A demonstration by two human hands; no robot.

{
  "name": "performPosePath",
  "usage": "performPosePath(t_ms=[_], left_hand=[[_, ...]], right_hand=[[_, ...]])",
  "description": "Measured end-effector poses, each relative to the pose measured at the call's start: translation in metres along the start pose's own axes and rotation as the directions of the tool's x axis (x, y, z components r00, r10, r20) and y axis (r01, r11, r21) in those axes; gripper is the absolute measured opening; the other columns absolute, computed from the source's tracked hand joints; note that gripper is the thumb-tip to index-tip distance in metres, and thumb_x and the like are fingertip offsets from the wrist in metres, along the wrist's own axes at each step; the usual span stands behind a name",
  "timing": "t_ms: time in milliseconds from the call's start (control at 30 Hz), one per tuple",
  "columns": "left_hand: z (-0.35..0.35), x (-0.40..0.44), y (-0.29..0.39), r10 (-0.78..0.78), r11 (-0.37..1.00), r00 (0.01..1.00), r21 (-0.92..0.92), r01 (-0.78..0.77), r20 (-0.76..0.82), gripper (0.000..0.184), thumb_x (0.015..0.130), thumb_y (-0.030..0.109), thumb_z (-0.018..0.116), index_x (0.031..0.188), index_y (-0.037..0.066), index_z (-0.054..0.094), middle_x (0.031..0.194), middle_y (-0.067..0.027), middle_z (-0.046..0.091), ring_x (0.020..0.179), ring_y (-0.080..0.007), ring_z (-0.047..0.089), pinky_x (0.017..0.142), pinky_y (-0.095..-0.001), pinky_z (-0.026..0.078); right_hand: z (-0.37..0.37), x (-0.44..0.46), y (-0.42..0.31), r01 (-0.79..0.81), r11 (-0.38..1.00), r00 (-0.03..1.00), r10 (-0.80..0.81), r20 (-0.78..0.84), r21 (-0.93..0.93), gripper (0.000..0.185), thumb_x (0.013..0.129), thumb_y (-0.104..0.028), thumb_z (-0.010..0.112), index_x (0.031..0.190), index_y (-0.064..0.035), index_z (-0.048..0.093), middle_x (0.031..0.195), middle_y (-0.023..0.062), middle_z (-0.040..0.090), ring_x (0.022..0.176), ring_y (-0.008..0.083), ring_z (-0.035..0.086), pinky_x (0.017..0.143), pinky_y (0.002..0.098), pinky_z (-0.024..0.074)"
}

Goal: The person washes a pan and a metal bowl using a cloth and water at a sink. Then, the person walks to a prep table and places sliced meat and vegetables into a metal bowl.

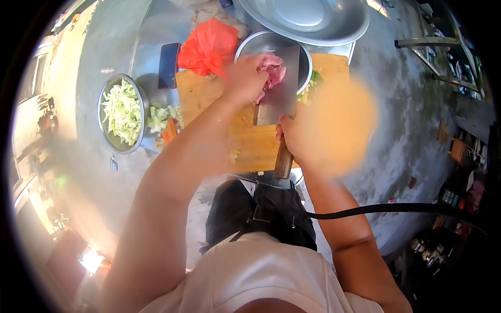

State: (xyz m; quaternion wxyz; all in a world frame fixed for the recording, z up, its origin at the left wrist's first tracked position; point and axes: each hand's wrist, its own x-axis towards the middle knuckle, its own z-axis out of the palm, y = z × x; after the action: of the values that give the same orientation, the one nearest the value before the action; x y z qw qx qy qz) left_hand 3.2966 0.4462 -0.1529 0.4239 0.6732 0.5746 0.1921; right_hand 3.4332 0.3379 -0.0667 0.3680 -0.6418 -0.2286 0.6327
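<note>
large basin [303,14] cut off; right hand [295,136] seems part-blurred.

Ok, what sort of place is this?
Probably a home yard or outdoor kitchen: a wooden cutting board with meat, a bowl of shredded cabbage, and bare, stained concrete ground around them.

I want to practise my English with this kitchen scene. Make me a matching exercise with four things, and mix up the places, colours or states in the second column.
Column 1
1. plastic bag
2. cleaver
3. meat
4. shredded greens

Column 2
A. at the fingers of the left hand
B. inside the metal bowl at the left
C. red, beside the phone
D. held by the right hand

Right pairs: 1-C, 2-D, 3-A, 4-B
</note>
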Motion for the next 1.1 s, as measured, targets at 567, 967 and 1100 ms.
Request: performPosePath(t_ms=[567, 967, 1100], left_hand=[[-0.007, -0.007, -0.017, 0.508, 0.612, 0.828, 0.577, -0.541, 0.239, 0.031, 0.084, 0.033, 0.059, 0.112, 0.021, 0.06, 0.12, 0.0022, 0.056, 0.121, -0.022, 0.042, 0.104, -0.0433, 0.029], [-0.012, -0.005, -0.032, 0.579, 0.54, 0.764, 0.569, -0.62, 0.284, 0.02, 0.081, 0.019, 0.062, 0.1, 0.02, 0.065, 0.112, 0.0012, 0.058, 0.118, -0.0206, 0.044, 0.102, -0.0432, 0.03], [-0.032, -0.026, -0.029, 0.49, 0.809, 0.867, 0.419, -0.412, -0.092, 0.021, 0.081, 0.014, 0.059, 0.101, 0.017, 0.065, 0.113, 0.0002, 0.056, 0.108, -0.0242, 0.051, 0.091, -0.0363, 0.042]], right_hand=[[-0.083, -0.066, 0.028, -0.113, 0.991, 0.991, 0.108, 0.074, 0.075, 0.026, 0.088, 0.001, 0.044, 0.114, -0.0015, 0.043, 0.074, 0.0039, 0.05, 0.056, 0.0092, 0.047, 0.052, 0.024, 0.0414], [-0.116, -0.102, 0.057, -0.063, 0.996, 0.983, 0.05, 0.179, 0.066, 0.026, 0.09, -0.006, 0.051, 0.115, -0.0042, 0.045, 0.081, -0.0008, 0.052, 0.059, 0.0063, 0.047, 0.054, 0.0194, 0.0402], [-0.112, -0.091, 0.064, -0.106, 0.994, 0.962, 0.108, 0.25, -0.02, 0.028, 0.089, -0.005, 0.051, 0.117, -0.0031, 0.046, 0.081, -0.0003, 0.052, 0.063, 0.0077, 0.05, 0.057, 0.0218, 0.0435]])
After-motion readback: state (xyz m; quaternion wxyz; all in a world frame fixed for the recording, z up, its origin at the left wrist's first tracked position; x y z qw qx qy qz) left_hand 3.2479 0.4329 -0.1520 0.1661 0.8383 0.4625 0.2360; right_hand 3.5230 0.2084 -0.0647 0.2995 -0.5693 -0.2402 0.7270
